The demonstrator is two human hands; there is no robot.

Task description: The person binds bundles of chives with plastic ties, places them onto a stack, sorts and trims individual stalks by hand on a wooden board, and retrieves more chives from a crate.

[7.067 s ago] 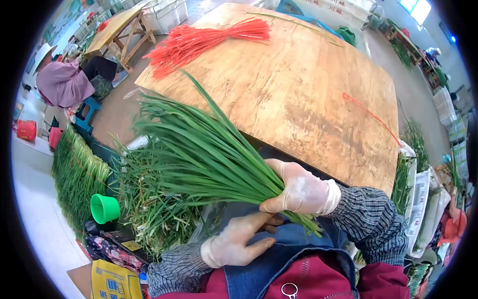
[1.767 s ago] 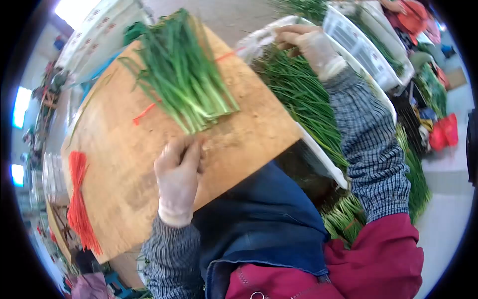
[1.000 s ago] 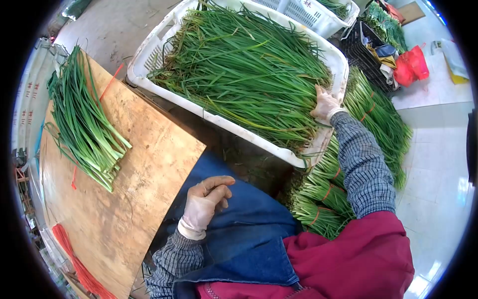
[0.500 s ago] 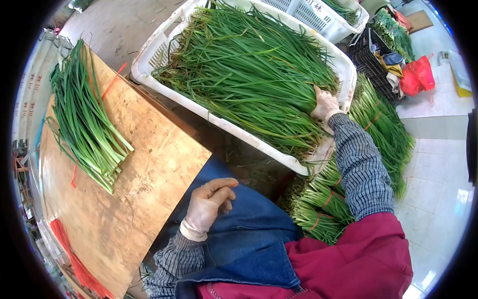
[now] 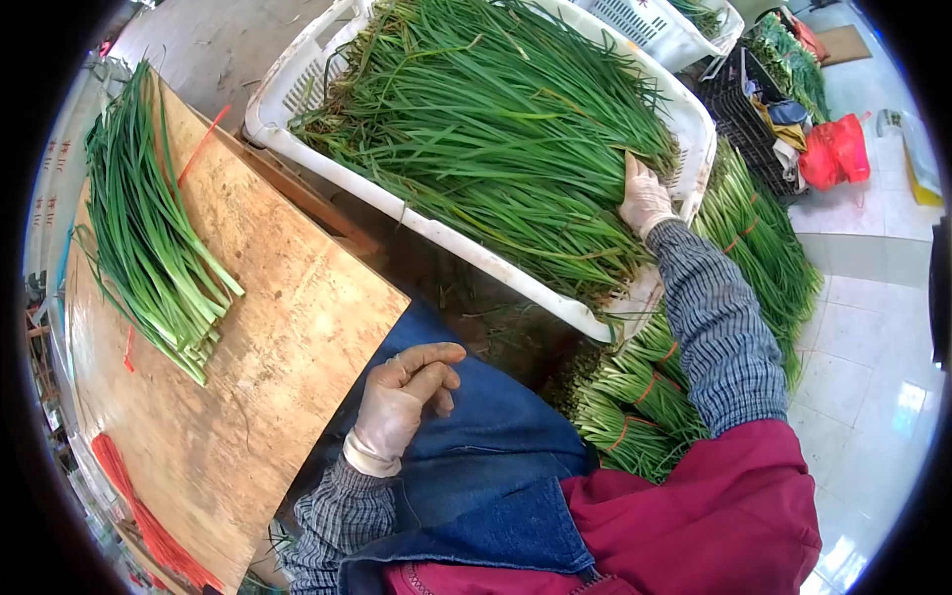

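Note:
My right hand (image 5: 647,198), in a thin whitish glove, reaches into a white crate (image 5: 436,233) heaped with long green stalks (image 5: 506,129). Its fingers press into the stalks at the crate's right end; the fingertips are partly hidden among the leaves. My left hand (image 5: 405,402), also gloved, hovers over the blue apron with its fingers curled loosely and apart, nothing in them. On the wooden table (image 5: 288,327) at the left lies a loose bunch of green stalks (image 5: 159,238), with a red tie (image 5: 203,144) passing beneath it.
A bundle of red ties (image 5: 149,506) lies at the table's near left edge. Tied green bundles (image 5: 754,258) are stacked right of the crate. Behind stand a black crate (image 5: 744,119), a red bag (image 5: 835,151) and another white crate (image 5: 654,30).
The view has turned from the table towards the crate since the earliest frames. My right hand has gone to the stalks in the crate and shifted slightly there. The bunch now lies on the table.

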